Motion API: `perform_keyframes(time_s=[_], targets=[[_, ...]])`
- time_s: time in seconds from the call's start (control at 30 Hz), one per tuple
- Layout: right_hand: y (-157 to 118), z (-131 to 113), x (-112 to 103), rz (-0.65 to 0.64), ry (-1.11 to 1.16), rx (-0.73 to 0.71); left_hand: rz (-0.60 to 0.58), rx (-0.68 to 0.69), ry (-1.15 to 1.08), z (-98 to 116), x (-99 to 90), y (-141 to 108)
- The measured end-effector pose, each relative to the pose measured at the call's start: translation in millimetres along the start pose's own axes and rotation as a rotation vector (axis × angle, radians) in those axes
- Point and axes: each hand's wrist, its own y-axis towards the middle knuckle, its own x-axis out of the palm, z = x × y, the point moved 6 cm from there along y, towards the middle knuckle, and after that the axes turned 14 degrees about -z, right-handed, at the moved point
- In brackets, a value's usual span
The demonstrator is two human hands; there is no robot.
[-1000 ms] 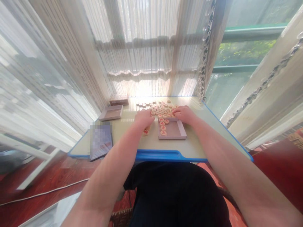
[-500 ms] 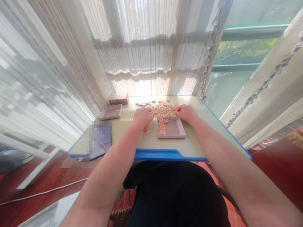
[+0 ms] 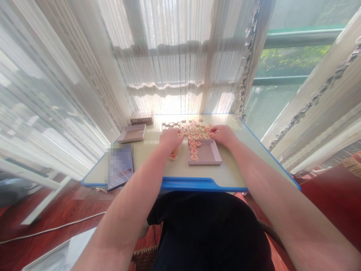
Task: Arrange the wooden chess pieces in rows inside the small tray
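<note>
Right hand (image 3: 224,134) slightly farther right than one second earlier

Room: sheer striped curtains (image 3: 175,67) hung past the far side, sunlit; reddish wood floor (image 3: 36,244) below. Desk (image 3: 180,169): smooth, pale top, blue edging, blue trough (image 3: 188,183) at the near edge. Dark-edged flat panel (image 3: 121,165) lay at left, partly pixelated. Shallow rectangular open box (image 3: 205,163), thin pale walls, sat between the forearms; a similar empty tray (image 3: 132,133) and a closed box (image 3: 141,117) were far left.

Left hand (image 3: 171,137) stayed about where it was, fingers curled at the cluster's left side. Right hand had fingers bent and pinched together at the cluster's right side. Couldn't tell if either gripped a piece.

Smallest: round wooden-looking discs (image 3: 192,133), red characters on many, spread beyond the open box. Five discs (image 3: 193,151) lay inside along its left, unchanged. Another disc (image 3: 173,157) sat beside the left forearm.
</note>
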Motion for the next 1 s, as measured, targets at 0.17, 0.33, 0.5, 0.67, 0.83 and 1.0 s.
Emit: perform_keyframes(time_s=[0.17, 0.33, 0.5, 0.67, 0.83, 1.0], targets=[[0.5, 2.3, 2.3, -0.009, 0.029, 0.005, -0.009, -0.004, -0.001, 1.5, -0.6, -1.3], [-8.3, -9.7, -10.9, 0.082, 0.002, 0.011, -0.023, -0.010, 0.006, 1.2, -0.2, -1.7], [-27.8, -51.0, -17.8, 0.054, 0.065, -0.225, -0.030, -0.002, 0.023, 1.7, 0.6, -2.3], [-38.6, -69.7, -1.4, -0.134, 0.080, -0.327, -0.025, 0.014, 0.017, 2.1, 1.8, -1.5], [-38.1, -70.2, 4.6, -0.149, 0.078, -0.371, -0.017, 0.021, 0.003, 0.5, 2.2, 1.5], [-36.9, -71.3, 5.9, -0.125, 0.096, -0.444, -0.021, 0.016, 0.007, 0.8, 2.4, 1.3]])
